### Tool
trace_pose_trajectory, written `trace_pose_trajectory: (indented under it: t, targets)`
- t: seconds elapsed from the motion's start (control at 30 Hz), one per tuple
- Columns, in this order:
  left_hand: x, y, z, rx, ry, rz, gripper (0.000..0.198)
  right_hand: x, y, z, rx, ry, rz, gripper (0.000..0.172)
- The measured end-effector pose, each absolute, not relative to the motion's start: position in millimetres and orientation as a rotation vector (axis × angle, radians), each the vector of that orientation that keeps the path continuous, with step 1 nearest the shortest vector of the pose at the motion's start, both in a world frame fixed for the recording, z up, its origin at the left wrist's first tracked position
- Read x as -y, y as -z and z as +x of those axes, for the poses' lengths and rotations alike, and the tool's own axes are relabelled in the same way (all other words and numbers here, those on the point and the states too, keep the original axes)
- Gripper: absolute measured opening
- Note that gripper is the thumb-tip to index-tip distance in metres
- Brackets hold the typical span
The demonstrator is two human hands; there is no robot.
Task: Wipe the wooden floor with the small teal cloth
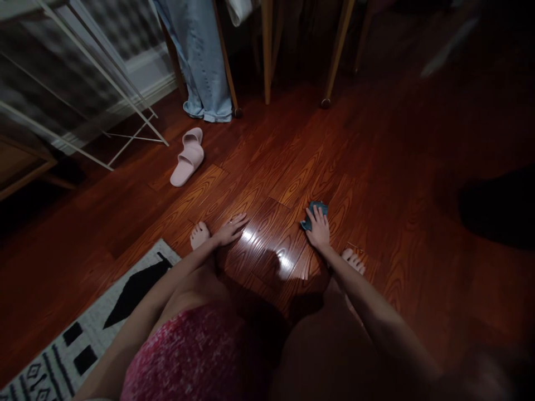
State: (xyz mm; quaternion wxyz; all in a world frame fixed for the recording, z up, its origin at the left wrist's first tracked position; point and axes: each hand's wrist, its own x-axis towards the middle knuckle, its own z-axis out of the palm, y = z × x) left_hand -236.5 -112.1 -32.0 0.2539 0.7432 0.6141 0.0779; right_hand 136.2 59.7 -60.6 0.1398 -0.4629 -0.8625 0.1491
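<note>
A small dark teal cloth [318,209] lies crumpled on the glossy wood floor [267,178]. My right hand [319,227] is on top of it, fingers over the fabric, holding it down against the boards. Part of the cloth is hidden under the palm. To the left, my left hand [232,229] rests on the floor with its fingers stretched out and nothing in them. A ring shows on one finger. Bright light reflects off the boards between the two hands.
My bare feet flank the hands, the left foot [199,235] and the right foot [353,260]. Pink slippers [188,159] lie ahead left, near a white metal rack [137,111]. Jeans [207,61] hang by wooden furniture legs [267,55]. A patterned rug [96,312] is at lower left.
</note>
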Motion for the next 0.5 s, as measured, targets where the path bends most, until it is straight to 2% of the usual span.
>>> trace_pose_trajectory:
  t: [0.2,0.37,0.5]
  targets:
    - [113,30,-236,-1.673,-0.215,2.011,0.060,-29,61,123,2.504,-0.399,-1.371,0.081]
    - [112,29,-235,-1.681,-0.198,2.010,0.060,5,48,103,2.810,-0.467,-0.890,0.083]
    - [112,29,-234,-1.694,-0.189,2.026,0.060,13,39,95,2.925,-0.506,-0.653,0.074]
